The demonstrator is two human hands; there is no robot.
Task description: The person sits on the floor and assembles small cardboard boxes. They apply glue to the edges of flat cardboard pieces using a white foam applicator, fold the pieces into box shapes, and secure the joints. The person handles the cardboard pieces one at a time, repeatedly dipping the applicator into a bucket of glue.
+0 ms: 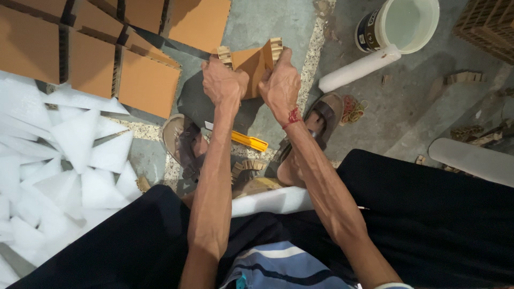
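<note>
Folding a brown honeycomb cardboard piece [251, 63] between both hands, as seen from the head camera: the left hand [222, 81] closes its grip on the left flap and the right hand [279, 85] on the right flap, so the board stands in a V above the floor [267, 27], in front of the person's sandalled feet. For a clean bend, pressure is best kept even on both flaps, with thumbs close to the crease so the layered edges do not tear. A yellow utility knife [243, 141] lies on the floor between the sandals [182, 144], well below the hands. Flat cardboard panels [147, 83] are stacked to the upper left, white foam triangles [75, 139] heap at left, and a white bucket [401, 24] with a white foam roll [358, 68] just beside it sits at upper right.
</note>
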